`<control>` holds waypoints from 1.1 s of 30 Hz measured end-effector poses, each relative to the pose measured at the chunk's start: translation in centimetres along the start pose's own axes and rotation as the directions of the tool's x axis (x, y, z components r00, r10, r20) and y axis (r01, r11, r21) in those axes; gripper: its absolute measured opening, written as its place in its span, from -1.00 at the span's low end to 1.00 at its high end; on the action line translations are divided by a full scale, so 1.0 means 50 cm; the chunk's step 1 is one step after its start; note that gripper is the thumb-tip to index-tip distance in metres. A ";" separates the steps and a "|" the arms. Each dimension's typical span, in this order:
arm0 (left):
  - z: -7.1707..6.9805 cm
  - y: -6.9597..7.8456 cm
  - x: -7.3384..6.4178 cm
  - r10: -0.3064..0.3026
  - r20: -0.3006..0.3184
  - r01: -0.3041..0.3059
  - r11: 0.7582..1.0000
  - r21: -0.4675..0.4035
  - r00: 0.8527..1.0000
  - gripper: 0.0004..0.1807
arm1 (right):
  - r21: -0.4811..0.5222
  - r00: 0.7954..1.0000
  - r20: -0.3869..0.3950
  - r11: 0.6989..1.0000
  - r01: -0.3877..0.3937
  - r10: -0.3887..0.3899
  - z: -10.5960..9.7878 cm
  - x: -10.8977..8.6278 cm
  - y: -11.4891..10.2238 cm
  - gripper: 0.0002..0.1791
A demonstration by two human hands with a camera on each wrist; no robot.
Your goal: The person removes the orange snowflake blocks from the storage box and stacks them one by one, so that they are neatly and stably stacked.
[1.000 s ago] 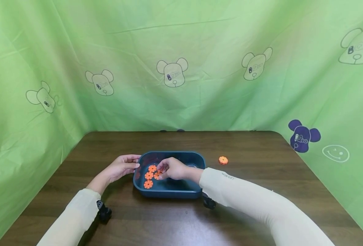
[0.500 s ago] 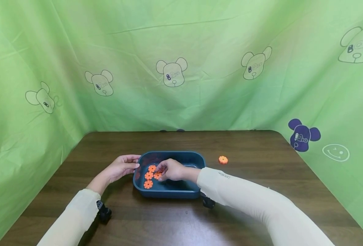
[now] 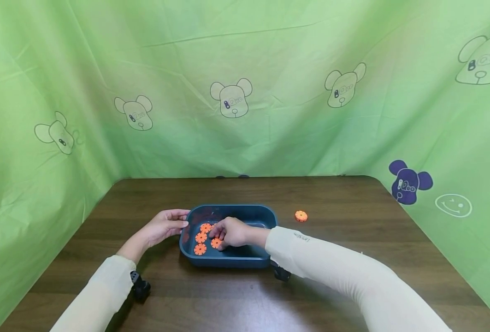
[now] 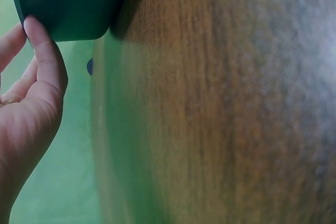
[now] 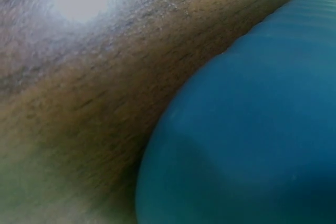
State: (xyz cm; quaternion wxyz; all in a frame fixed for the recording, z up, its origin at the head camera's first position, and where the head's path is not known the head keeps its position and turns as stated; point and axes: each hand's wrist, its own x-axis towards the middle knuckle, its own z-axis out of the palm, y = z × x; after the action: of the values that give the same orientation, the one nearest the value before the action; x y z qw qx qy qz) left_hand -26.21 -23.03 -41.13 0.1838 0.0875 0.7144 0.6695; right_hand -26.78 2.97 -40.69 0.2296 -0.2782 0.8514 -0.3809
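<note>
A dark blue rectangular plastic tub (image 3: 232, 262) sits mid-table. My left hand (image 3: 165, 226) holds its left end, thumb on the outer wall and fingertips at the rim; the left wrist view shows this hand (image 4: 39, 87) at the tub wall (image 4: 73, 3). Inside, my right hand (image 3: 235, 232) reaches down with thumb and index finger around an orange flower-shaped carrot slice (image 3: 216, 243). To its left lie more such slices, one nearest the front (image 3: 200, 249), one in the middle (image 3: 201, 237) and one behind (image 3: 205, 228). Another is partly hidden under the right fingers.
One more carrot slice (image 3: 301, 216), or a small stack, lies on the brown wooden table (image 3: 336, 203) right of the tub. A green printed cloth (image 3: 269, 138) hangs behind and at the sides. The right wrist view shows the tub's outer wall (image 5: 252, 119), with the hand out of sight.
My right thumb and index finger have shifted slightly right and toward me, and the carrot slice between them has moved the same way. The left hand and tub stay put.
</note>
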 end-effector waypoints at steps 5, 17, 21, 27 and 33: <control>-0.001 -0.002 0.001 0.003 0.002 -0.003 1.000 0.000 1.000 -0.41 | -0.024 1.000 -0.004 1.000 0.003 -0.003 -0.001 0.001 0.004 -0.69; 0.002 -0.001 0.000 -0.008 -0.019 0.008 1.000 0.006 1.000 -0.43 | -0.052 1.000 -0.007 0.999 -0.001 0.001 -0.001 -0.004 0.004 -0.71; 0.003 -0.001 -0.001 0.002 -0.004 -0.002 1.000 0.017 1.000 -0.42 | -0.067 1.000 0.002 0.998 -0.011 0.011 -0.001 -0.007 0.002 -0.70; 0.003 -0.001 -0.001 0.008 0.002 -0.008 1.000 0.014 1.000 -0.40 | -0.089 1.000 0.010 0.996 0.010 -0.009 -0.001 -0.012 -0.003 -0.71; 0.003 -0.002 -0.001 0.002 -0.010 -0.002 1.000 0.011 1.000 -0.39 | -0.086 1.000 0.006 0.996 0.027 -0.026 -0.004 -0.012 0.004 -0.71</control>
State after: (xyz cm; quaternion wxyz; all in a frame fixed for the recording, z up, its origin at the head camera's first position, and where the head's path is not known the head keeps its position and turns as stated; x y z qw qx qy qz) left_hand -26.10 -22.94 -41.21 0.1793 0.0859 0.7189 0.6660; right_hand -26.51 3.57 -40.60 0.2143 -0.2999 0.8627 -0.3462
